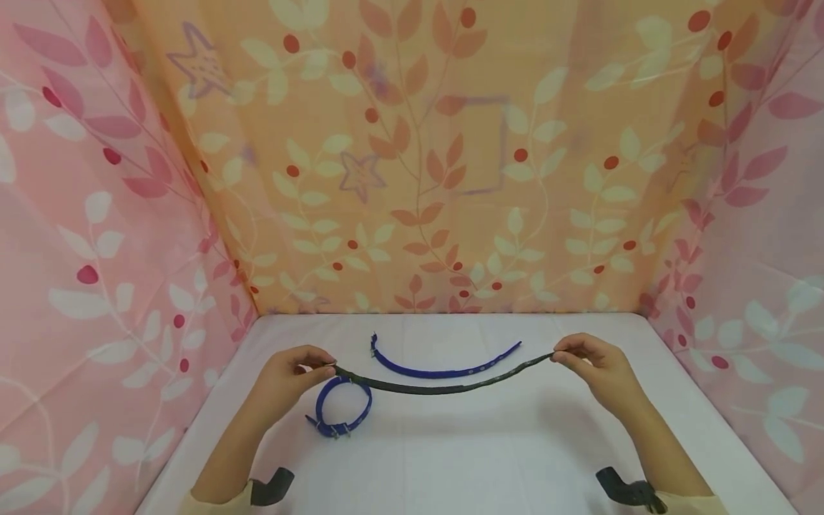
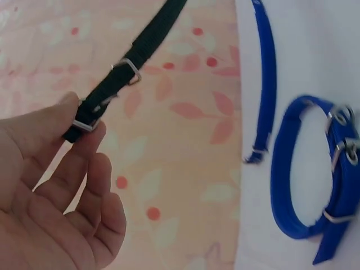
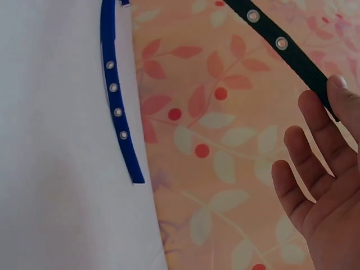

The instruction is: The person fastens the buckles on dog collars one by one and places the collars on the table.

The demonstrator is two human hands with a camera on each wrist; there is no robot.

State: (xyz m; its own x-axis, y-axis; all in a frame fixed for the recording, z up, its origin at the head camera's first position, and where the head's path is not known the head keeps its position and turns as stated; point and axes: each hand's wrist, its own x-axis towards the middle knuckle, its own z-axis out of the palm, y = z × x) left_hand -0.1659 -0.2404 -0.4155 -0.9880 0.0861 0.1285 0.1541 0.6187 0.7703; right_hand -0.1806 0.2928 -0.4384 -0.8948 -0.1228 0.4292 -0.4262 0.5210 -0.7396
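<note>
A dark green collar [image 1: 425,390] hangs in a shallow curve between my two hands, above the table. My left hand [image 1: 290,379] pinches its buckle end between thumb and forefinger; the silver buckle [image 2: 87,122] shows in the left wrist view. With thumb and forefinger, my right hand [image 1: 599,372] pinches the other end, near the metal-ringed holes [image 3: 281,43]. Behind the green strap an unfastened blue collar [image 1: 444,373] lies curved on the table. A second blue collar [image 1: 333,430], buckled into a loop, is just below my left hand, partly overlapped by the green strap.
The white tabletop [image 1: 450,458] runs back to an orange leaf-patterned cloth [image 1: 412,157]. Pink patterned cloths stand at the left [image 1: 96,236] and right. Dark curved pieces [image 1: 273,486] are attached at both wrists.
</note>
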